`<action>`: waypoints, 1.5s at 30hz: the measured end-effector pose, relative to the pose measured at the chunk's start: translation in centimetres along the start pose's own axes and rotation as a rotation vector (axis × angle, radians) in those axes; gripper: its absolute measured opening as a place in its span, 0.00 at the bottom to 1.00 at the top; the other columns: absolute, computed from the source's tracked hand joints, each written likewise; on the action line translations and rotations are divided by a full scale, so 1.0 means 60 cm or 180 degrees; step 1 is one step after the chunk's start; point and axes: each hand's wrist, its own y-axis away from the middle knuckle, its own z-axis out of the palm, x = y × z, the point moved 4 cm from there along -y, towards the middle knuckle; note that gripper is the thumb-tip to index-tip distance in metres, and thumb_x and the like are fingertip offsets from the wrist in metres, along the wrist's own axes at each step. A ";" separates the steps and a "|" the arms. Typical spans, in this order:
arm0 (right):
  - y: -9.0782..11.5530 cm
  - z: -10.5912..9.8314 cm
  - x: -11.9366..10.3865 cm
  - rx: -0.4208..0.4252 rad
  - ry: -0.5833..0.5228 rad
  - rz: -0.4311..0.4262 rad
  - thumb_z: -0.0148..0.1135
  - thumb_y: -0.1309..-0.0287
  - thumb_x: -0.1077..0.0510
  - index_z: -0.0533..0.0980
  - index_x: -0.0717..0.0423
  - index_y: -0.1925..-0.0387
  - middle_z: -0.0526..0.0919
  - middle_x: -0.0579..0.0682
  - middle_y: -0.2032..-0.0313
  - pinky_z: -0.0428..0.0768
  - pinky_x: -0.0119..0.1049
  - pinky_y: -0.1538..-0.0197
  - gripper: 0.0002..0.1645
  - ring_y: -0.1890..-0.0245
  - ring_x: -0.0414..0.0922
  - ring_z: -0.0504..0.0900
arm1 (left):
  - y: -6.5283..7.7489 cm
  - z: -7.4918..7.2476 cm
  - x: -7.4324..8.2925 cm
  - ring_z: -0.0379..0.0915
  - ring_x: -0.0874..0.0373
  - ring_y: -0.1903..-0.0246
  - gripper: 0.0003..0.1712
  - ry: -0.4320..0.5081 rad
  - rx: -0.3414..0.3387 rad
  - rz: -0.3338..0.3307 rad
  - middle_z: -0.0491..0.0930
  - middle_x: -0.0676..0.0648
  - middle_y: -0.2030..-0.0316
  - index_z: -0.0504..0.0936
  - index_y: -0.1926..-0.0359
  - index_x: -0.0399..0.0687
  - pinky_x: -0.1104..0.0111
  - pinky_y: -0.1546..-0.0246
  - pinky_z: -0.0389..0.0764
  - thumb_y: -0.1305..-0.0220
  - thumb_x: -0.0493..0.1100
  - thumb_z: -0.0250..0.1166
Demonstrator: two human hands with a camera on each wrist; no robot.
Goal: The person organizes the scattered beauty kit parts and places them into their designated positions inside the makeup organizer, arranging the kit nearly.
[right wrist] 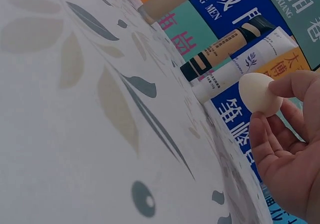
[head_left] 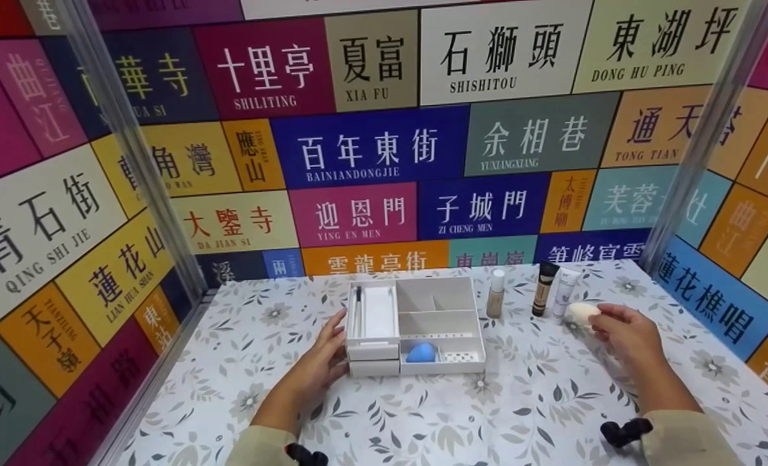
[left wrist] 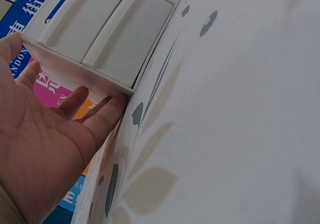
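My right hand (head_left: 631, 333) pinches a cream egg-shaped makeup sponge (head_left: 579, 314) between thumb and fingers. In the right wrist view the sponge (right wrist: 257, 95) appears against the upright tubes behind it. Over on the other side, my left hand (head_left: 322, 355) touches the left side of a white desktop organizer (head_left: 480, 327). The left wrist view has these fingers (left wrist: 102, 116) extended along the organizer's side wall, beside two small drawers (left wrist: 135, 37). A blue makeup sponge (head_left: 421, 353) lies in the organizer's front compartment, and a thin brush (head_left: 358, 310) in its left tray.
Right of the organizer stands a foundation bottle (head_left: 495, 296) with a white cap. Farther right, a black-and-tan tube (head_left: 542, 291) and a white tube (head_left: 564, 294) stand side by side. A floral cloth (head_left: 423, 421) covers the table; sign-printed walls and metal posts (head_left: 144, 155) border it.
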 end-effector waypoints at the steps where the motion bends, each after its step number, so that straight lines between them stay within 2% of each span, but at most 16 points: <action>1: 0.002 0.000 -0.001 -0.0017 -0.0026 -0.0018 0.71 0.32 0.42 0.76 0.41 0.32 0.83 0.33 0.54 0.84 0.36 0.46 0.30 0.49 0.38 0.84 | 0.000 0.000 -0.001 0.59 0.44 0.18 0.37 -0.0004 0.0001 -0.0002 0.47 0.48 0.14 0.50 0.17 0.87 0.48 0.17 0.62 0.18 0.65 0.54; 5: 0.007 0.004 -0.006 -0.0097 -0.0228 -0.0159 0.71 0.31 0.46 0.77 0.42 0.37 0.84 0.30 0.61 0.86 0.33 0.48 0.25 0.52 0.38 0.85 | 0.000 0.000 -0.003 0.59 0.46 0.18 0.36 -0.0001 0.0009 -0.0016 0.47 0.50 0.14 0.50 0.18 0.89 0.49 0.17 0.62 0.19 0.66 0.54; 8: 0.011 0.011 -0.013 -0.0149 -0.0343 -0.0286 0.71 0.30 0.48 0.77 0.46 0.37 0.83 0.30 0.59 0.87 0.28 0.50 0.24 0.53 0.38 0.86 | 0.000 0.000 -0.002 0.59 0.46 0.18 0.37 0.0007 0.0010 -0.0007 0.47 0.49 0.14 0.50 0.18 0.88 0.49 0.17 0.62 0.19 0.65 0.54; 15: 0.034 0.039 -0.042 -0.0356 -0.0367 -0.0614 0.72 0.30 0.50 0.75 0.53 0.36 0.80 0.32 0.53 0.87 0.26 0.49 0.27 0.54 0.35 0.86 | -0.001 -0.001 -0.001 0.58 0.45 0.18 0.37 -0.0007 0.0016 -0.0042 0.45 0.49 0.14 0.50 0.17 0.87 0.48 0.17 0.61 0.19 0.65 0.54; 22: 0.065 0.077 -0.073 -0.0756 -0.0498 -0.0883 0.73 0.31 0.50 0.74 0.58 0.34 0.79 0.38 0.48 0.87 0.27 0.45 0.31 0.52 0.34 0.86 | 0.000 -0.001 0.002 0.57 0.44 0.17 0.36 -0.0040 0.0006 -0.0029 0.47 0.49 0.14 0.50 0.17 0.87 0.47 0.17 0.61 0.18 0.64 0.53; 31: 0.112 0.126 -0.098 -0.1047 -0.0467 -0.1293 0.71 0.30 0.57 0.79 0.62 0.39 0.82 0.37 0.50 0.87 0.29 0.47 0.23 0.54 0.37 0.88 | 0.000 0.000 0.001 0.57 0.45 0.17 0.36 -0.0012 0.0004 -0.0044 0.47 0.49 0.14 0.50 0.18 0.88 0.47 0.17 0.61 0.19 0.65 0.54; 36: 0.130 0.154 -0.107 -0.1180 -0.0472 -0.1419 0.71 0.31 0.61 0.79 0.67 0.38 0.84 0.39 0.52 0.88 0.30 0.48 0.24 0.54 0.38 0.89 | 0.001 0.001 0.001 0.58 0.46 0.18 0.37 -0.0020 0.0021 -0.0055 0.47 0.50 0.14 0.50 0.17 0.88 0.47 0.16 0.60 0.20 0.66 0.54; 41: 0.146 0.178 -0.113 -0.1310 -0.0406 -0.1535 0.71 0.32 0.62 0.77 0.71 0.36 0.86 0.41 0.51 0.88 0.30 0.46 0.28 0.53 0.39 0.89 | 0.001 0.000 0.001 0.58 0.45 0.17 0.38 -0.0004 0.0059 -0.0101 0.46 0.50 0.14 0.50 0.17 0.88 0.46 0.16 0.60 0.20 0.66 0.55; 45: 0.153 0.195 -0.114 -0.1354 -0.0324 -0.1522 0.72 0.33 0.61 0.76 0.72 0.35 0.86 0.42 0.50 0.87 0.30 0.45 0.29 0.52 0.37 0.89 | -0.001 -0.001 0.000 0.58 0.46 0.18 0.37 -0.0014 0.0077 -0.0130 0.47 0.50 0.14 0.51 0.18 0.89 0.47 0.17 0.61 0.19 0.66 0.54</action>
